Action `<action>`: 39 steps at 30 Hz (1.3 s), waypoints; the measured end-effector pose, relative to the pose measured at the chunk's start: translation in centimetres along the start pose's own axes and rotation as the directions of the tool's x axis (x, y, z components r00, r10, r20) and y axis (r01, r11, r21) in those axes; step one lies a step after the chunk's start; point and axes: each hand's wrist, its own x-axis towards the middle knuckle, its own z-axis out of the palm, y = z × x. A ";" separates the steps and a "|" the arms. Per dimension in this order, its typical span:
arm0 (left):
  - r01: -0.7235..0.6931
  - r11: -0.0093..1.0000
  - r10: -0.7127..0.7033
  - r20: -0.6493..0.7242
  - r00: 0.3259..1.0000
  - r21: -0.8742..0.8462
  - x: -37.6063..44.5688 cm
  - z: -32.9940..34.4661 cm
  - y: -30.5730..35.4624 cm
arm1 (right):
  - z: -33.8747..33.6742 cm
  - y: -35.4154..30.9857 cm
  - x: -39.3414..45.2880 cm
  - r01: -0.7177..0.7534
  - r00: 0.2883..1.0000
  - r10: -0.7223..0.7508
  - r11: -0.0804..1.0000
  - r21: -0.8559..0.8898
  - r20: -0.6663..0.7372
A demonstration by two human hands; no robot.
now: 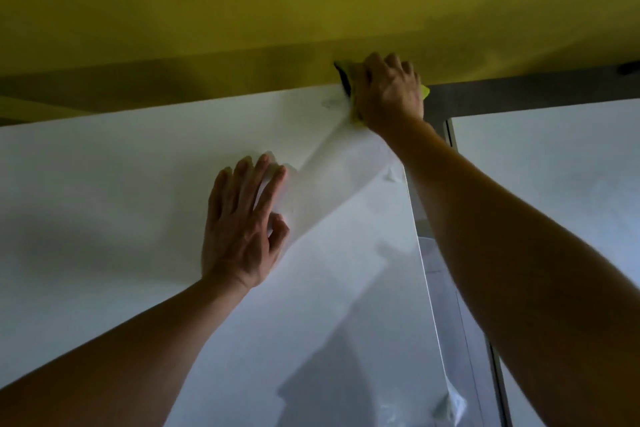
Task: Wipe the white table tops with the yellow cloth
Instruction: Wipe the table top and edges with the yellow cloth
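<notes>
A white table top (114,184) fills the left and middle of the head view. My right hand (389,90) reaches to its far right corner and grips the yellow cloth (425,92), which is mostly hidden under the hand; only small yellow bits show at its edges. My left hand (242,222) lies flat on the white surface near the middle, fingers straight and spread. The covering looks wrinkled between the two hands.
A yellow wall (277,3) rises right behind the table's far edge. A second white table top (554,184) stands to the right, across a narrow gap (446,274) that shows grey floor. A small dark object (628,68) sits at the far right.
</notes>
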 end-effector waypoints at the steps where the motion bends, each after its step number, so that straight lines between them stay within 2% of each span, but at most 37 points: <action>1: 0.000 1.000 0.000 0.000 1.000 -0.001 0.0 0.1 0.0 | 0.0 -0.6 -0.2 -0.016 1.000 0.016 1.000 -0.010 -0.012; 3: 0.002 1.000 -0.002 -0.002 1.000 -0.003 0.1 0.1 0.0 | 0.2 -2.4 -0.7 -0.001 1.000 0.002 0.998 -0.060 0.002; 5: 0.001 1.000 -0.001 -0.002 1.000 -0.002 0.0 0.1 0.0 | 0.7 -5.0 -1.5 0.091 0.994 -0.085 0.991 -0.095 0.070; 7: 0.002 1.000 -0.003 -0.004 1.000 -0.002 0.0 0.1 0.2 | 1.9 -8.6 -2.2 0.199 0.978 -0.194 0.979 -0.055 0.081; 12: 0.000 1.000 0.000 -0.031 1.000 0.025 0.1 0.4 0.0 | 4.8 -14.9 -3.3 0.447 0.894 -0.447 0.892 0.066 -0.017; 17: 0.001 0.999 0.000 -0.028 1.000 0.036 0.2 0.2 0.1 | 5.1 -14.4 -3.9 0.481 0.866 -0.454 0.871 0.100 -0.212; 20: -0.011 0.999 0.012 -0.035 0.999 0.034 0.3 0.2 0.1 | 4.3 -13.6 -4.7 0.418 0.868 -0.342 0.894 0.160 -0.361; 23: -0.004 0.999 0.006 -0.041 0.999 0.044 0.2 0.1 0.0 | 3.6 -12.2 -6.8 0.352 0.884 -0.244 0.908 0.226 -0.398; 26: 0.002 1.000 -0.001 -0.039 0.999 0.030 0.0 0.1 0.1 | 2.5 -10.4 -9.9 0.272 0.928 -0.173 0.920 0.282 -0.330; 31: -0.038 0.999 0.038 -0.011 0.999 0.006 -0.3 -0.4 0.2 | -1.0 -6.1 -16.1 0.002 0.980 0.086 0.899 0.439 -0.180; 34: -0.039 0.999 0.039 0.007 0.999 -0.007 -0.4 -0.4 0.2 | -3.0 -3.3 -19.7 -0.139 0.965 0.230 0.858 0.495 -0.127; 39: -0.037 0.999 0.037 -0.002 0.999 -0.031 -0.7 -0.5 0.7 | -5.9 2.1 -25.3 -0.263 0.920 0.376 0.802 0.536 -0.111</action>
